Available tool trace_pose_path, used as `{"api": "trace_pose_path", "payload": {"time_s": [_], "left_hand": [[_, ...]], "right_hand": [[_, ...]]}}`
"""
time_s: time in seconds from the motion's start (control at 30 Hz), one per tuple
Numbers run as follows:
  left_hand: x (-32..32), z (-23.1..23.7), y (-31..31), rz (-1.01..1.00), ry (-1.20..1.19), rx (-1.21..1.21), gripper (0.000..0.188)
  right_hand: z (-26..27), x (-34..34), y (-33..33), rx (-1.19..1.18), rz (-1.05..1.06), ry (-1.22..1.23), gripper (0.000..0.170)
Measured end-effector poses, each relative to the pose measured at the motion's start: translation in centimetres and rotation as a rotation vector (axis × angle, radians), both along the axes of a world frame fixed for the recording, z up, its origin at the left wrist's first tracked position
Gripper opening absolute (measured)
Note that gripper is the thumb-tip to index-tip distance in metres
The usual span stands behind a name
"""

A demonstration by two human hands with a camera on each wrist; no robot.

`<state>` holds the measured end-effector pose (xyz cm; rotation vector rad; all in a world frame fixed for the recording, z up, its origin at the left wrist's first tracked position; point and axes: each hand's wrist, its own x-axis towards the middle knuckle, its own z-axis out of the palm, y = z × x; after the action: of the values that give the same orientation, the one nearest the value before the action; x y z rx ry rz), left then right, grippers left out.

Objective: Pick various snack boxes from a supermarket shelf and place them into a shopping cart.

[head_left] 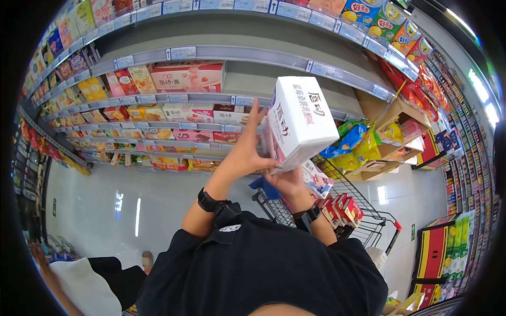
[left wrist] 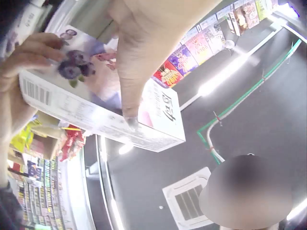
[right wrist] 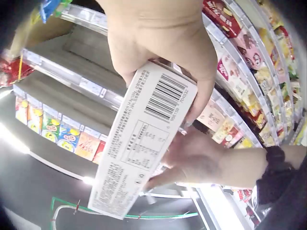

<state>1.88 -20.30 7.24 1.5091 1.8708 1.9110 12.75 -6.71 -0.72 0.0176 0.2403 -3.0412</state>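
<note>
Both hands hold a white snack box (head_left: 303, 118), raised and tilted in front of the shelves in the head view. My left hand (head_left: 245, 152) spans its left side, fingers stretched upward and thumb at the lower edge. From below, my right hand (head_left: 290, 183) grips the lower end. The left wrist view shows blueberries printed on the box (left wrist: 76, 64), with my left thumb across it and the right hand (left wrist: 21, 72) round the far end. In the right wrist view, the right hand (right wrist: 160, 43) grips the barcode end of the box (right wrist: 144, 139).
A wire shopping cart (head_left: 369, 216) stands at the right, holding red boxes (head_left: 342, 209). Another blueberry-printed box (head_left: 318, 181) overlaps it. Shelves with snack packs (head_left: 190, 77) curve ahead. Colourful bags (head_left: 358, 145) hang beside the cart. Another person (head_left: 89, 287) is at lower left.
</note>
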Motion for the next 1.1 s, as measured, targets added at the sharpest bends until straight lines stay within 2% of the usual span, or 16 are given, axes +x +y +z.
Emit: {"api": "trace_pose_path", "payload": {"time_s": [0.07,0.13,0.17,0.23,0.3,0.33,0.4,0.57,0.67,0.7,0.8,0.83,0.93,0.97,1.07,1.1], "left_hand": [[-0.1,-1.5,0.9,-0.074,-0.128,0.060,0.130],[0.6,-0.3,0.2,-0.054,-0.107,0.007,0.127],[0.4,-0.5,0.2,-0.015,-0.070,0.027,0.127],[-0.8,-1.5,0.3,0.018,-0.007,0.066,0.123],[-1.3,-1.8,0.0,-0.119,-0.228,0.123,0.121],[-1.4,-1.9,0.0,-0.187,-0.336,0.152,0.119],[-1.3,-1.7,0.2,-0.212,-0.378,0.185,0.113],[-0.5,-1.7,0.7,-0.239,-0.542,0.167,0.104],[-0.7,-3.0,1.2,-0.297,-0.695,0.237,0.099],[-0.7,-3.3,1.2,-0.302,-0.763,0.246,0.097],[-0.2,-4.3,1.3,-0.319,-0.975,0.272,0.092],[-0.4,-5.2,1.9,-0.188,-0.892,0.336,0.074],[-0.8,-5.7,2.1,-0.191,-0.873,0.365,0.070],[-0.7,-5.5,1.9,-0.173,-0.890,0.364,0.063],[-0.8,-5.3,2.1,-0.120,-0.975,0.498,0.054],[-1.1,-6.0,2.2,-0.155,-0.989,0.556,0.048]], "right_hand": [[-0.2,-0.7,-0.9,-0.043,0.054,-0.060,0.047],[0.8,-0.4,-2.1,-0.077,0.065,-0.119,0.047],[0.4,-0.8,-1.9,-0.003,0.072,-0.194,0.047],[0.9,-0.6,-1.8,0.171,0.063,-0.145,0.048],[1.3,-0.5,-1.2,0.366,0.076,-0.007,0.050],[1.2,-0.4,-0.8,0.389,0.063,-0.021,0.050],[1.1,-0.3,-0.1,0.434,0.037,-0.045,0.050],[0.0,-0.1,0.5,0.250,0.074,-0.040,0.059],[-1.2,0.2,1.2,0.255,0.016,-0.032,0.061],[-0.9,0.3,1.2,0.321,0.003,-0.071,0.064],[0.7,0.2,1.5,0.293,0.018,-0.032,0.059],[1.1,0.2,1.8,0.320,-0.004,-0.046,0.058],[2.7,-0.4,2.5,0.384,-0.088,-0.075,0.057],[3.0,-0.7,2.8,0.424,-0.095,-0.073,0.056],[3.3,-1.1,3.7,0.519,-0.090,-0.084,0.054],[3.3,-1.2,3.9,0.531,-0.082,-0.093,0.053]]}}
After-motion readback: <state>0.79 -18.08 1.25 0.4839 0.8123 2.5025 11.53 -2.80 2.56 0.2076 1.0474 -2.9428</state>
